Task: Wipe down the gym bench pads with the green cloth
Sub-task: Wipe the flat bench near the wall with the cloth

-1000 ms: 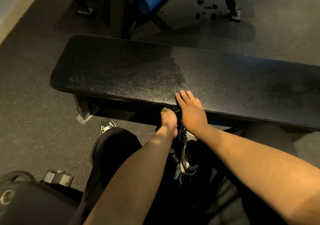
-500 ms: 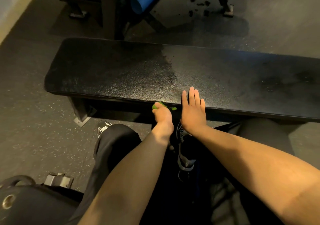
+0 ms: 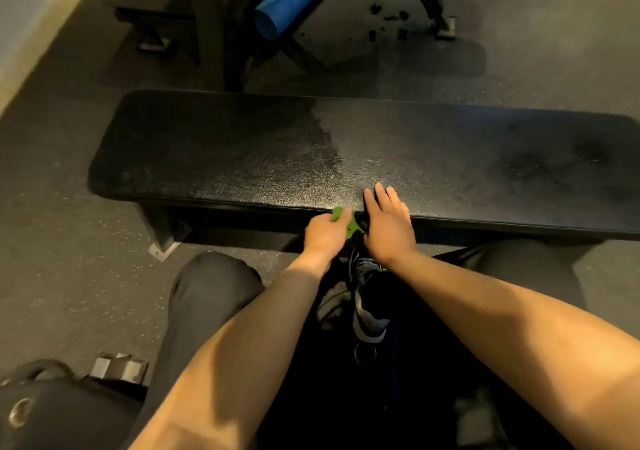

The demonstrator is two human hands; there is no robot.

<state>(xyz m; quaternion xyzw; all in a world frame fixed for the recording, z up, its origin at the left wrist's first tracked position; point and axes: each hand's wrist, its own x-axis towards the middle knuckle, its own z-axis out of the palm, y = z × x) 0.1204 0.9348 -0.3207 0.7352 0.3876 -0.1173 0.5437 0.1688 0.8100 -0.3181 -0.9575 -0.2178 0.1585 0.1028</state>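
Since a second ago, more of the green cloth (image 3: 343, 220) is showing beside the left hand (image 3: 325, 233), which is now sitting a little higher against the near edge of the bench pad (image 3: 242, 158); the right hand (image 3: 388, 228) is staying planted on that same edge. By my judgement the wipe is working along the pad's front lip, and the duller right half of the pad is still waiting its turn.

From the head view, the left hand is curling around the bunched cloth, gripping it and pressing it to the pad's near edge, just left of the right hand. The right hand is lying released, fingers (image 3: 381, 195) straight and flat on the pad top, holding nothing and probably bracing.
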